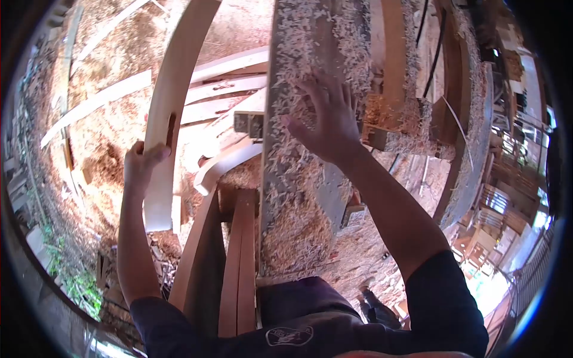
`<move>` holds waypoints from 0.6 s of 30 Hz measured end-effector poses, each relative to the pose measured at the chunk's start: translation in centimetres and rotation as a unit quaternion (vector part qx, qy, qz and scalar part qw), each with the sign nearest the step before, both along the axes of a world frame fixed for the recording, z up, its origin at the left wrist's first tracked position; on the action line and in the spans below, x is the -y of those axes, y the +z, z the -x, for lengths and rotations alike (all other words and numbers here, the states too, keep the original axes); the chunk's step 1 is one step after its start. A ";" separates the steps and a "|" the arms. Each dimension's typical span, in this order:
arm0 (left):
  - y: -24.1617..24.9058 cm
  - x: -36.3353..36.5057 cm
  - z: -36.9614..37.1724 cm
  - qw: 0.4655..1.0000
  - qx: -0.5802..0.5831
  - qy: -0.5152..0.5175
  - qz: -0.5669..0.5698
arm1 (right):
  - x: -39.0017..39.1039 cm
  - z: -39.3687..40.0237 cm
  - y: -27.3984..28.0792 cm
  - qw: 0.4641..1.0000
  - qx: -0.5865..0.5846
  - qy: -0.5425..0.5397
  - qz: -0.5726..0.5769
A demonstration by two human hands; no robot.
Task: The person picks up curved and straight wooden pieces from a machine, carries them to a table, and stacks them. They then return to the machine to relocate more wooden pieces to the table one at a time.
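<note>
My left hand (143, 164) is closed around the edge of a long, pale wooden plank (173, 77), its thumb lying across the face. A dark narrow slot shows in the plank just above the thumb. Over on the workbench (325, 36), my right hand (328, 116) has its fingers spread among curled wood shavings (292, 77) and holds nothing. A squared block end (248, 123) juts from the bench's left side, between the two hands.
Several cut boards (227, 89) lie on the sawdust-covered ground left of the bench. Reddish beams (239, 256) stand close to my body. A curved offcut (230, 162) rests near them. More timber (394, 53) lines the bench's right side.
</note>
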State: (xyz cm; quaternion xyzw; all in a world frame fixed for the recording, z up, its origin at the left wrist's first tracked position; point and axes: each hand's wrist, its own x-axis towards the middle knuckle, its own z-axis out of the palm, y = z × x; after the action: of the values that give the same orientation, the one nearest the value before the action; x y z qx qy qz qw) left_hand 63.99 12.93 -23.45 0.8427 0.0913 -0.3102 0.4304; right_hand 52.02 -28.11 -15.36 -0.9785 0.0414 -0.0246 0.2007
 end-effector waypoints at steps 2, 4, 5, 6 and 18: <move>6.8 3.1 -0.7 0.993 -0.024 -0.007 0.113 | -2.4 -1.5 3.0 0.972 -0.040 -0.043 -0.227; 12.6 7.9 0.5 0.962 -0.026 -0.048 0.268 | -5.6 -2.4 8.0 0.910 -0.087 -0.085 -0.397; 14.6 9.9 1.2 0.945 -0.035 -0.095 0.310 | -7.1 -2.9 10.5 0.860 -0.098 -0.092 -0.493; 15.9 11.9 1.9 0.912 0.003 -0.142 0.385 | -7.2 -2.8 11.2 0.926 -0.068 -0.061 -0.366; -15.4 9.7 7.9 0.984 -0.063 -0.157 -0.052 | -0.4 1.2 8.0 0.958 -0.045 -0.238 -0.152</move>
State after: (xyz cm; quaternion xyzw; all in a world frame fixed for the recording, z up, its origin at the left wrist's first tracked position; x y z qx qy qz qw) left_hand 56.11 3.22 -38.86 0.8466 0.0007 -0.4213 0.3252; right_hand 50.80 -27.74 -7.38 -0.8983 0.2850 -0.0210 0.3337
